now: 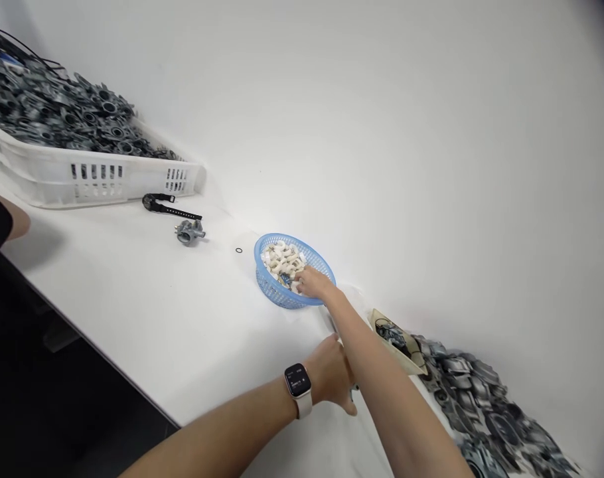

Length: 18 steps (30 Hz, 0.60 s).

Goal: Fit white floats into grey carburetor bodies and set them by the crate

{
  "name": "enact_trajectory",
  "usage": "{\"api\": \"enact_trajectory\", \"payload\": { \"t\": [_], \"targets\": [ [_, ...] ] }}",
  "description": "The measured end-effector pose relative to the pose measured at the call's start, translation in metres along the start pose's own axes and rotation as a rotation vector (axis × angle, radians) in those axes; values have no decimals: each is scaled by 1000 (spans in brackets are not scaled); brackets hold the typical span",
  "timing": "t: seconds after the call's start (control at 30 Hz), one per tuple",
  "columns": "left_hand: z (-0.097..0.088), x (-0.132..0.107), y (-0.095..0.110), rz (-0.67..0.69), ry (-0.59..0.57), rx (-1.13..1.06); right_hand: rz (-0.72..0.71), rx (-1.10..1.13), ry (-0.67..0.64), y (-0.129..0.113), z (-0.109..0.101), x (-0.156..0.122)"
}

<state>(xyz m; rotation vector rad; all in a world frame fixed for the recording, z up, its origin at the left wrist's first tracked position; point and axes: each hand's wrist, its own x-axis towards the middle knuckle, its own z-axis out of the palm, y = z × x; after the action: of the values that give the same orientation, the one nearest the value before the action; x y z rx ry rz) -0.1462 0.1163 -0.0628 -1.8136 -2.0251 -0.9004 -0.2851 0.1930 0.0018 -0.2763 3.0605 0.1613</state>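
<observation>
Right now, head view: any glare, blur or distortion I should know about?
Head view: white table is overexposed, almost textureless; vignette darkens the right edge; wide-angle skew tilts everything; the right hand in the blue basket is soft, white parts there merge.

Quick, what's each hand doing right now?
Left hand: half hidden behind the right forearm, cannot tell.
Right hand: down among the white pieces in the blue basket, grip cannot be told.

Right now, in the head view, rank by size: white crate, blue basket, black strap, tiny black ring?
1. white crate, largest though cut off by the frame edge
2. blue basket
3. black strap, long but thin
4. black ring, smallest by far
</observation>
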Motion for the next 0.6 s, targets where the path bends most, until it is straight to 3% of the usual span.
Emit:
{"api": "enact_trajectory", "payload": {
  "t": [0.07,0.13,0.23,0.3,0.47,0.6],
  "targets": [
    [3,1,1,-68,-121,45,-6,47,62,9,-10,-14],
    [6,1,1,-123,-167,70,-5,93,141,18,-23,-39],
    [7,0,-1,-167,-132,24,-26,281,266,28,-36,-100],
    [5,0,-4,-199,-136,-25,-24,440,315,31,-34,-149],
    [-4,-2,-11,-233,-232,-163,219,701,429,37,9,-247],
    [-14,-5,-18,-265,-299,-372,241,877,457,36,49,-273]
  ]
}}
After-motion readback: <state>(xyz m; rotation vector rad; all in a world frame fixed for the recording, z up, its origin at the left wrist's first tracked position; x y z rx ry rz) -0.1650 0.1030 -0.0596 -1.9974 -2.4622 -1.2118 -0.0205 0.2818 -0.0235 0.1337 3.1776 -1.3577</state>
